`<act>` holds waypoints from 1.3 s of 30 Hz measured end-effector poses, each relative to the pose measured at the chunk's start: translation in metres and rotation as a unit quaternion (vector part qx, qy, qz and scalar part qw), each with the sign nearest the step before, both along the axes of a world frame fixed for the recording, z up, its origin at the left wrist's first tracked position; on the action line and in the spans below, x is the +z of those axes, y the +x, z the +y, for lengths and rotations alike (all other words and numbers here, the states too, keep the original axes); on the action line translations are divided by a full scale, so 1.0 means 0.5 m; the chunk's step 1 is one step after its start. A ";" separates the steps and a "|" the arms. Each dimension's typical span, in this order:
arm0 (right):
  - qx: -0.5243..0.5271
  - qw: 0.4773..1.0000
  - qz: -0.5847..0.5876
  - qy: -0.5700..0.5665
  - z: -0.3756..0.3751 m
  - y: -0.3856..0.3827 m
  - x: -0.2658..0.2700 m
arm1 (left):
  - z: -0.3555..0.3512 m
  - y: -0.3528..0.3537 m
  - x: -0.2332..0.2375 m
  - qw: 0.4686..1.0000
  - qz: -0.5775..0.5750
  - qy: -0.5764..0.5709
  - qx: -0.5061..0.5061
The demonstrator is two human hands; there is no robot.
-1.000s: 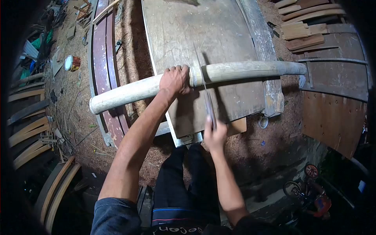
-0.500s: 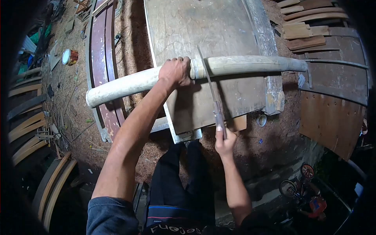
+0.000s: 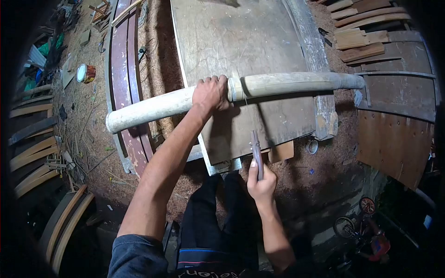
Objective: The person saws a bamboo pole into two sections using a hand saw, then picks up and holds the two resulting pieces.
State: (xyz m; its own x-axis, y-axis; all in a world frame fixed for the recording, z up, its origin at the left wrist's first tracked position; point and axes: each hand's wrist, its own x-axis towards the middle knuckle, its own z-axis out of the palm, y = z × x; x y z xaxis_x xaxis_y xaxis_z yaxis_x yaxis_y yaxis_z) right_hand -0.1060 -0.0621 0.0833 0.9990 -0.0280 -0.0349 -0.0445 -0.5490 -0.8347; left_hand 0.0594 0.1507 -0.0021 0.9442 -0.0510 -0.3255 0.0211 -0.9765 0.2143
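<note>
A thick, pale bamboo pole (image 3: 287, 84) with a slight curve lies crosswise over a plywood-topped bench (image 3: 232, 41). My left hand (image 3: 209, 94) is closed over the pole just left of a joint, pressing it against the bench. My right hand (image 3: 263, 183) grips the handle of a handsaw (image 3: 257, 150) in front of the bench's near edge. The saw's narrow blade is seen nearly edge-on and is hard to make out. Its line runs toward the pole just right of the joint, where a small thin sliver hangs.
A long maroon plank (image 3: 124, 74) stands left of the bench, with a paint can (image 3: 85, 73) beyond it. Curved wood pieces (image 3: 34, 157) are stacked at far left. Boards (image 3: 361, 44) and a plywood sheet (image 3: 384, 143) lie at right. A person (image 3: 380, 248) and a bicycle (image 3: 347, 227) are lower right.
My right hand has drawn the saw back toward my body, and the blade no longer shows plainly across the pole. My left hand keeps its place on the pole. The view has shifted slightly.
</note>
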 end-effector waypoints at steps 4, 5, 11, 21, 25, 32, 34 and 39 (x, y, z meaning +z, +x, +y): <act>0.055 0.997 0.031 -0.033 0.063 0.147 -0.034 | 0.006 -0.004 -0.031 0.999 -0.020 -0.026 -0.006; 0.047 0.998 0.029 -0.011 0.086 0.185 -0.040 | 0.011 0.007 -0.034 1.000 -0.018 -0.024 -0.006; 0.040 0.999 0.022 -0.016 0.013 0.058 -0.004 | 0.017 0.018 -0.047 1.000 -0.018 -0.018 -0.013; 0.024 1.000 0.004 0.003 0.019 0.056 -0.038 | 0.007 -0.001 -0.020 0.999 -0.043 -0.028 -0.005; 0.044 0.999 0.008 0.012 0.107 0.221 -0.063 | 0.005 0.010 -0.006 1.000 -0.001 -0.012 -0.010; 0.044 0.997 0.057 -0.011 0.014 0.087 -0.036 | 0.008 0.006 -0.008 0.999 -0.015 -0.029 -0.013; 0.031 0.998 0.045 0.009 0.082 0.207 -0.049 | 0.006 0.006 -0.007 1.000 -0.006 -0.025 -0.017; 0.004 0.998 0.041 0.037 -0.005 0.005 -0.006 | 0.015 0.018 -0.020 0.999 -0.025 -0.025 -0.011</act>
